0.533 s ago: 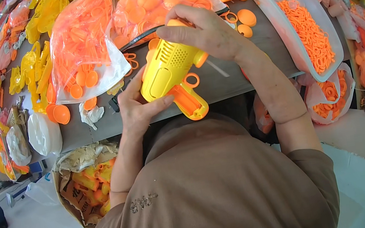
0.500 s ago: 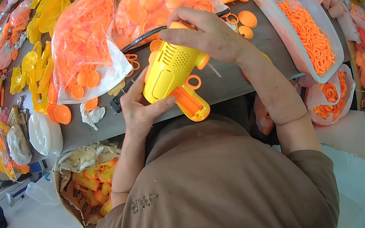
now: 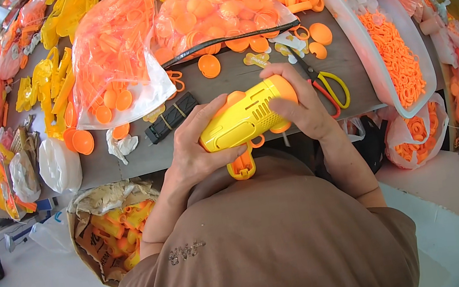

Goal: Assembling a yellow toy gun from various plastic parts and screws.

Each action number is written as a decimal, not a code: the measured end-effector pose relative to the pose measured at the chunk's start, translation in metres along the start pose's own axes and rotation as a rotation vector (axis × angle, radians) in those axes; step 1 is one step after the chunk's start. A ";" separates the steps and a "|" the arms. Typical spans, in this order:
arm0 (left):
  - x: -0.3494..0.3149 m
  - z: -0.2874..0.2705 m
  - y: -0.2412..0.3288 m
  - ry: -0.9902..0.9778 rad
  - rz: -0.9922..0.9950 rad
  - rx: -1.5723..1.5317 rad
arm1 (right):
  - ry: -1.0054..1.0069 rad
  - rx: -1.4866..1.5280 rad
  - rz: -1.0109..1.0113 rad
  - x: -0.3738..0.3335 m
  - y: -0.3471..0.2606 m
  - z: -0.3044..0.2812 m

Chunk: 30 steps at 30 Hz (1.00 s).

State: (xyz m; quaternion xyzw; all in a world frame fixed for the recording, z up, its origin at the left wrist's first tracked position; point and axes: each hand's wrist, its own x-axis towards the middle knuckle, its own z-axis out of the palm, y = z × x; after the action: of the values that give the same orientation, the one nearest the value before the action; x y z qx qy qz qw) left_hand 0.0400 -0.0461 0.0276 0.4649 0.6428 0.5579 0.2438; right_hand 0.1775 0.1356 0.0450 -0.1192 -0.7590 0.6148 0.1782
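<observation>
On the lower left of the frame, a brown paper bag (image 3: 90, 243) holds yellow and orange parts. Left of the middle, a black bar (image 3: 177, 114) lies on the gray table (image 3: 154, 158). Just beside it is the left hand (image 3: 191, 149). Its arm comes up from below and leans to the right. Its fingers curl behind the back end of a yellow toy (image 3: 238, 119), with the thumb in front, holding it. The toy is in the middle of the frame, lying sideways with its handle (image 3: 241, 168) hanging down. The right hand (image 3: 309, 108) bends in from the right. Its fingers hold the toy's orange front end, bent over the top, thumb on the near side. Past it lie scissors (image 3: 315, 74) with one red and one yellow loop.
</observation>
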 end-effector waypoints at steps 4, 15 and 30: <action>0.000 0.001 -0.008 -0.049 -0.064 -0.015 | -0.174 -0.730 -0.310 0.000 -0.010 -0.015; -0.006 0.013 -0.020 -0.076 -0.135 -0.005 | -0.508 -0.838 -0.195 -0.003 -0.005 -0.009; 0.014 0.028 -0.058 0.206 -0.059 0.092 | 0.001 -0.618 -0.134 0.001 0.027 -0.030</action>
State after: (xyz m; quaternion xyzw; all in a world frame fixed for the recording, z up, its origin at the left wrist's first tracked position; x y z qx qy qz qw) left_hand 0.0380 -0.0166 -0.0313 0.3968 0.7028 0.5652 0.1710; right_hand 0.1881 0.1684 0.0237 -0.1177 -0.9159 0.3420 0.1741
